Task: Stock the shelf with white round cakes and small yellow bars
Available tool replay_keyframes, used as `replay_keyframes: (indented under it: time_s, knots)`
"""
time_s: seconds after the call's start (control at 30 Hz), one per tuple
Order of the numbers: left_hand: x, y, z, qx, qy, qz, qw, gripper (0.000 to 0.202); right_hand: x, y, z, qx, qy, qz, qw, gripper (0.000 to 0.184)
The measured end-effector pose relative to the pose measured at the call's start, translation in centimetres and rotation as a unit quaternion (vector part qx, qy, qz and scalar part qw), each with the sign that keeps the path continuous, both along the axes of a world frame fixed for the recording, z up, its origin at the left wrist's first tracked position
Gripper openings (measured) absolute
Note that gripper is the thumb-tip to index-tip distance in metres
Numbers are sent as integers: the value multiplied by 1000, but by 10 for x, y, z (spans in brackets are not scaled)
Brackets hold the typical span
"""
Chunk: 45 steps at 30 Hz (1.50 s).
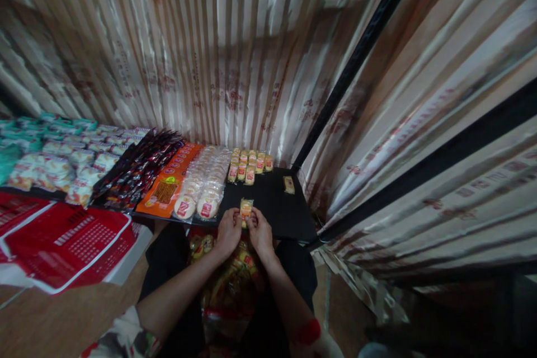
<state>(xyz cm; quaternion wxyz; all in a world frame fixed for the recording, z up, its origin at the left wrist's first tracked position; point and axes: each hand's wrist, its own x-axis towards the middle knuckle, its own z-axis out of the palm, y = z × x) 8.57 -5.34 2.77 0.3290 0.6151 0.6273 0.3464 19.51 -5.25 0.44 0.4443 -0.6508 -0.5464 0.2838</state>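
My left hand (229, 230) and my right hand (260, 230) meet at the front edge of a black shelf (277, 201). Together they pinch one small yellow snack packet (246, 207), fingers closed on its lower corners. Further back on the shelf lies a cluster of several similar yellow-and-red packets (248, 165), and a single one (288, 184) sits apart to the right. Under my forearms, on my lap, rests a large bag (229, 285) full of the same packets.
Rows of round white packets (203, 184), an orange flat pack (170, 184), dark wrapped snacks (138, 170) and pale and teal packets (62, 162) fill the shelf to the left. A red basket (69, 243) stands at lower left. Striped curtain and black frame bars (356, 67) surround the shelf.
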Motion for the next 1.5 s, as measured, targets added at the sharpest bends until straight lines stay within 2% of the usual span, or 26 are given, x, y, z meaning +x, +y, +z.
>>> replay_keyframes:
  time_s: [0.33, 0.47, 0.73, 1.03, 1.3, 1.5]
  knots:
    - [15, 20, 11, -47, 51, 0, 998, 34, 2, 33, -12, -14, -7, -12, 1000, 35]
    - [22, 28, 12, -60, 40, 11, 997, 38, 4, 48, -17, 3, -6, -23, 1000, 32]
    - [32, 38, 9, -31, 25, 21, 999, 42, 5, 80, -24, 37, 12, -21, 999, 31]
    - [37, 69, 1, -28, 23, 36, 999, 44, 1, 115, -33, 62, 25, -34, 997, 33]
    - [38, 92, -13, -9, -10, 60, 998, 45, -3, 130, -34, 108, -37, -52, 992, 34]
    - [40, 100, -13, -29, -4, 67, 997, 46, -6, 140, -37, 127, -76, -87, 985, 31]
